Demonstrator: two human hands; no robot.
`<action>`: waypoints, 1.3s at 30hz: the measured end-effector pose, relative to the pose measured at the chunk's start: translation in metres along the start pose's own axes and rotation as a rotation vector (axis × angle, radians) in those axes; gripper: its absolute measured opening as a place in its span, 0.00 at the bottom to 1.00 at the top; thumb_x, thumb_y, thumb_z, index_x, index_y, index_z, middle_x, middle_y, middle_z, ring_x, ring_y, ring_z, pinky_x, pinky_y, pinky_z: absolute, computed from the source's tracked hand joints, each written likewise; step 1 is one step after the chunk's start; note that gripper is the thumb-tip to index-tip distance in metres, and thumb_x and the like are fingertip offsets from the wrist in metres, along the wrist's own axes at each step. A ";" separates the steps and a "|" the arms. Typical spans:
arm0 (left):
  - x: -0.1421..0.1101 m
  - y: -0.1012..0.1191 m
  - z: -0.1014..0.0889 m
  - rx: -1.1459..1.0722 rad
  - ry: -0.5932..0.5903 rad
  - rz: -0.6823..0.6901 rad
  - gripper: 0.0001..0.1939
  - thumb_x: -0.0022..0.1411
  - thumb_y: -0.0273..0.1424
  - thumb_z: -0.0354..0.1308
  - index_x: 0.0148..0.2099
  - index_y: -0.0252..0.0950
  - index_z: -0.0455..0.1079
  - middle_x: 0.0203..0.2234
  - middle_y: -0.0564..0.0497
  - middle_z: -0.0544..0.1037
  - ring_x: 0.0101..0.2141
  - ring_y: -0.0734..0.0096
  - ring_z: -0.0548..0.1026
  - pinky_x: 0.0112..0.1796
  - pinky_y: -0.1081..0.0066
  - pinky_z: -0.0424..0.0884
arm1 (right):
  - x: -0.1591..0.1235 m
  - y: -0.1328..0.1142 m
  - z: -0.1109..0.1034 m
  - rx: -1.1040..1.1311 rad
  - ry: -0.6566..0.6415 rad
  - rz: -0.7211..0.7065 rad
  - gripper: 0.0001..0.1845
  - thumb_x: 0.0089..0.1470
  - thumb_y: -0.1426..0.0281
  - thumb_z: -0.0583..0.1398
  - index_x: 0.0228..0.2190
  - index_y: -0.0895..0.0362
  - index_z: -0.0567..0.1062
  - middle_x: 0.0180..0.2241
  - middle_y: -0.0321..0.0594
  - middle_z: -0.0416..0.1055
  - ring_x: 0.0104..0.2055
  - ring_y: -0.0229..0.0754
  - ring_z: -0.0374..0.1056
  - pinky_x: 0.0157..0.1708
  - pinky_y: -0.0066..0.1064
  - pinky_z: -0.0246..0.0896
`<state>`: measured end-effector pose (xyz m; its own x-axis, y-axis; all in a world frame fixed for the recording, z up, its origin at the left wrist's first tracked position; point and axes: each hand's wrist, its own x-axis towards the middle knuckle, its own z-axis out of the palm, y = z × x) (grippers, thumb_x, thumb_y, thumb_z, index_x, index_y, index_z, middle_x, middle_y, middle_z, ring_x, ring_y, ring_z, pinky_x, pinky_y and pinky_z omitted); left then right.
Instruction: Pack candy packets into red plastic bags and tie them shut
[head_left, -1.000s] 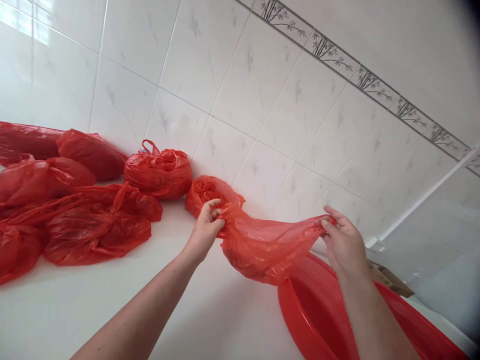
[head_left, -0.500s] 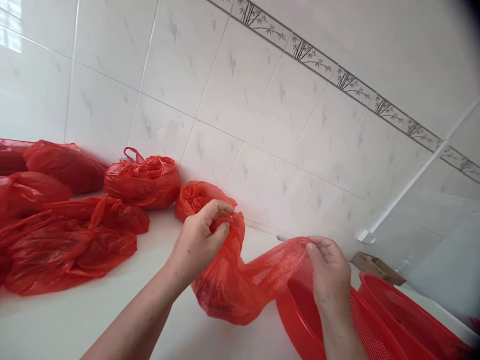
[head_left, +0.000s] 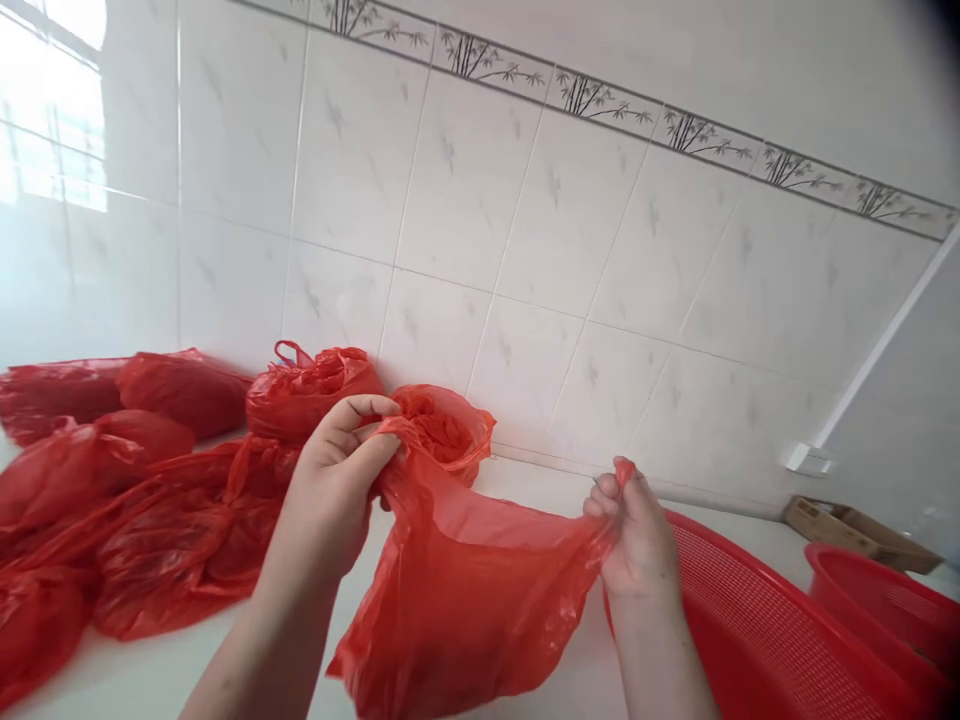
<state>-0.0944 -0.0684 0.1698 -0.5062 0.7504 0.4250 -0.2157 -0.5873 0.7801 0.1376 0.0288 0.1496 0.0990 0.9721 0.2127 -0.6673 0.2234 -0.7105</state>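
Note:
A thin red plastic bag [head_left: 480, 590] hangs stretched between my two hands, its mouth spread wide and its lower part sagging over the white table. My left hand [head_left: 337, 475] pinches the bag's left upper edge between thumb and fingers. On the other side my right hand [head_left: 634, 535] is closed in a fist around the right top corner, with a tip of plastic poking out above. What lies inside the bag I cannot make out. Just behind my left hand sits another red bag [head_left: 442, 430] with a crumpled, open top.
Several filled red bags [head_left: 180, 510] are heaped on the left of the white table [head_left: 187, 650]. Red perforated baskets [head_left: 772, 600] stand at the right. A cardboard box [head_left: 859, 530] lies behind them, below a white wall socket [head_left: 810, 460]. A tiled wall [head_left: 450, 200] closes off the back.
My hands have pulled the bag's mouth wider apart and taut. My right hand has gone from a pinch to a fist around the corner. The view has tilted and shifted.

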 end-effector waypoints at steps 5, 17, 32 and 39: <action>-0.004 -0.010 0.019 -0.106 -0.007 -0.006 0.13 0.49 0.30 0.62 0.39 0.38 0.67 0.25 0.55 0.75 0.23 0.77 0.72 0.21 0.80 0.67 | 0.005 0.008 0.002 0.075 -0.010 0.034 0.15 0.44 0.62 0.67 0.29 0.56 0.69 0.18 0.25 0.58 0.17 0.26 0.51 0.16 0.18 0.53; -0.024 -0.032 0.044 0.372 -0.245 0.086 0.14 0.58 0.26 0.57 0.47 0.42 0.64 0.34 0.54 0.74 0.37 0.72 0.73 0.38 0.70 0.73 | 0.008 0.005 -0.009 -0.141 -0.173 0.033 0.20 0.51 0.50 0.58 0.31 0.55 0.69 0.13 0.23 0.49 0.14 0.27 0.39 0.14 0.21 0.39; -0.036 -0.041 0.057 0.767 -0.378 0.198 0.14 0.55 0.23 0.58 0.42 0.42 0.64 0.40 0.54 0.71 0.40 0.71 0.71 0.36 0.71 0.71 | -0.015 0.015 0.005 -0.826 -0.698 0.209 0.17 0.51 0.58 0.61 0.23 0.56 0.64 0.22 0.31 0.60 0.25 0.33 0.54 0.24 0.26 0.51; -0.029 -0.044 0.057 0.904 -0.593 0.180 0.10 0.54 0.19 0.55 0.35 0.40 0.68 0.32 0.55 0.73 0.32 0.75 0.70 0.33 0.74 0.66 | -0.014 0.011 0.003 -0.724 -0.708 0.195 0.15 0.57 0.56 0.54 0.30 0.54 0.67 0.23 0.31 0.59 0.24 0.33 0.55 0.22 0.24 0.50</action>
<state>-0.0231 -0.0469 0.1491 0.0656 0.8451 0.5306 0.6362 -0.4451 0.6301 0.1262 0.0171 0.1409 -0.5772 0.7835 0.2301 0.0023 0.2833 -0.9590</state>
